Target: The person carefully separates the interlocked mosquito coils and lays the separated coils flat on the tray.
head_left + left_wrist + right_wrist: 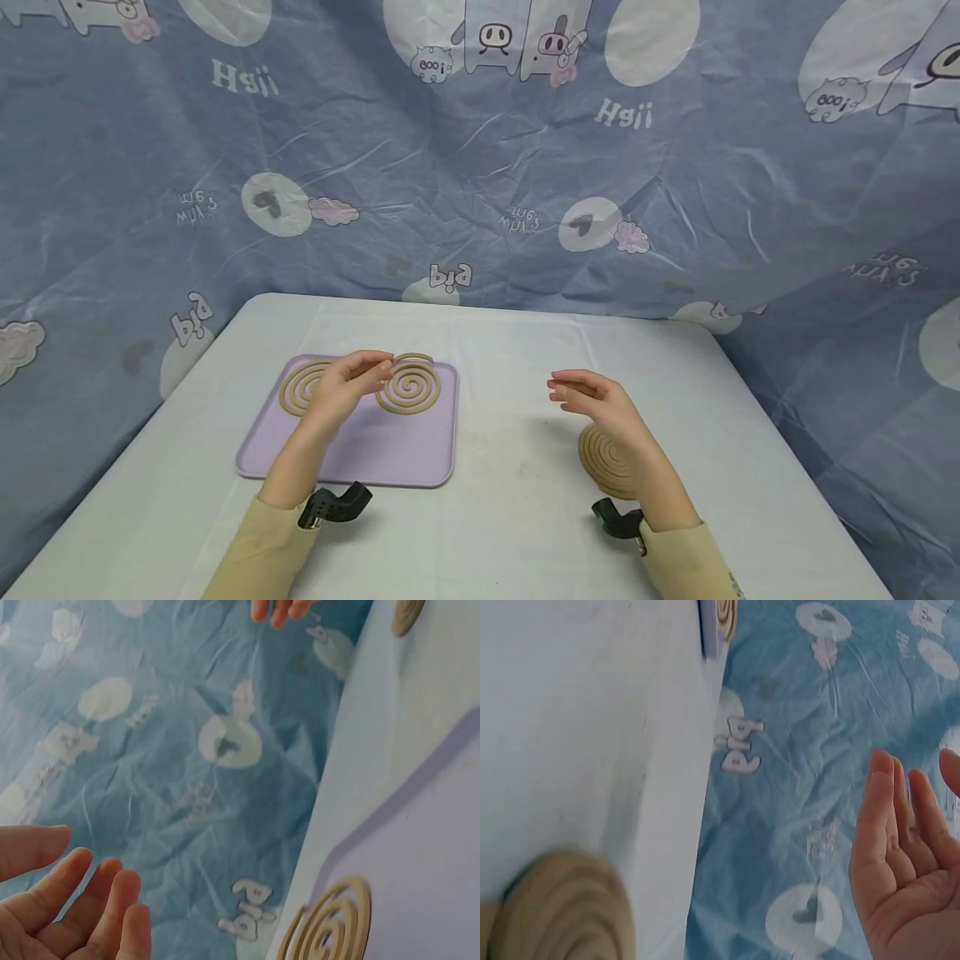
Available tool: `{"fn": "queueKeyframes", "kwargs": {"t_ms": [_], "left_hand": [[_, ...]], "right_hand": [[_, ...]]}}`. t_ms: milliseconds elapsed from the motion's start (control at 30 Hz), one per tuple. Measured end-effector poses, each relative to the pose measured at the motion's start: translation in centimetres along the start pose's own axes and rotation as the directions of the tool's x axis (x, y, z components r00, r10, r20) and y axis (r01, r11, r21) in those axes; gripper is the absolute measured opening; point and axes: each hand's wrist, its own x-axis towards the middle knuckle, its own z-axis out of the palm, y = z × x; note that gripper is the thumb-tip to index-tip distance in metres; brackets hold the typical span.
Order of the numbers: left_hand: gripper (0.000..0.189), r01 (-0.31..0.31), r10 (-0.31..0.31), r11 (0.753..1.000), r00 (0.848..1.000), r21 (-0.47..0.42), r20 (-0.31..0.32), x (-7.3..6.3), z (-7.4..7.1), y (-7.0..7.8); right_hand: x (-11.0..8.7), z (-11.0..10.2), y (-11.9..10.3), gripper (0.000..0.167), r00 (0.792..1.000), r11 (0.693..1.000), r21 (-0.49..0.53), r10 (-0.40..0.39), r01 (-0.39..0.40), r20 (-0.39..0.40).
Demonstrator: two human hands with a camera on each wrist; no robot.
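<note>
My left hand (343, 393) is held above the lilac tray (390, 458), fingers loosely bent with nothing between them. On the tray lie a spiral mosquito coil (409, 392) right of that hand and another coil (294, 390), partly hidden behind it. A curved strip of coil (414, 357) shows at the tray's back edge. Over the white table at the right, my right hand (603, 406) hovers, also holding nothing. Below its wrist sits a tightly wound mosquito coil (600, 458), partly covered by the forearm. The right wrist view shows this coil (570, 915) thick and blurred.
The white table (510, 533) spreads under both hands, with faint brownish specks between tray and tightly wound coil. A blue printed cloth (450, 167) hangs behind the table and along its sides. Black camera mounts (341, 504) are strapped at both wrists.
</note>
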Motion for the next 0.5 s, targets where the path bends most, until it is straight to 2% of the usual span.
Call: {"fn": "queueKeyframes", "kwargs": {"t_ms": [133,300,500], "left_hand": [[0.035,0.009,-0.006,0.999,0.998,-0.05,0.062,0.0,2.4,0.1],[0.029,0.016,-0.004,0.996,0.991,-0.086,0.136,-0.1,6.0,-0.7],[0.027,0.001,0.017,0.993,0.987,-0.114,0.16,-0.5,10.6,-1.5]], "right_hand": [[-1.6,-2.3,1.0,0.042,0.999,0.999,-0.024,-0.026,0.026,-0.022],[-3.1,-4.9,2.4,0.041,0.997,0.998,-0.052,-0.031,0.028,-0.064],[-3.8,-8.1,3.8,0.038,0.998,0.997,-0.051,-0.056,0.053,-0.042]]}}
